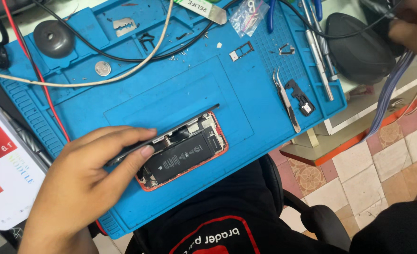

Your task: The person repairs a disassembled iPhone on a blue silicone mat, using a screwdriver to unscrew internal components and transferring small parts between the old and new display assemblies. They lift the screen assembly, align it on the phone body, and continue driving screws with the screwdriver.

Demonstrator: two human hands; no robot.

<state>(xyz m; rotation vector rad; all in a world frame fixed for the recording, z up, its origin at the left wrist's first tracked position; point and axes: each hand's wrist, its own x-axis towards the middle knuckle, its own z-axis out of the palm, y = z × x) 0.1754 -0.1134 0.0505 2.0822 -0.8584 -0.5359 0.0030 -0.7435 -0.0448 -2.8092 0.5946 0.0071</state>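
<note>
Here the blue repair mat (pixel 246 108) bears an opened phone (pixel 185 155) near its near edge, long axis slanting far-right. The left hand (pixel 83 174) pinches its lifted screen (pixel 170 132); the right hand (pixel 413 21), far right, grasps cables (pixel 392 84).

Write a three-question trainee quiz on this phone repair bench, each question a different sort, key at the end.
1. True or false: the opened phone lies on the blue mat with its battery exposed.
2. Which hand holds the lifted screen? A) left hand B) right hand
3. Fill in: beside the tweezers lies a small black ___.

Key: 1 true; 2 A; 3 part. The right hand is up at the frame's top right corner among cables, away from the phone.
</note>
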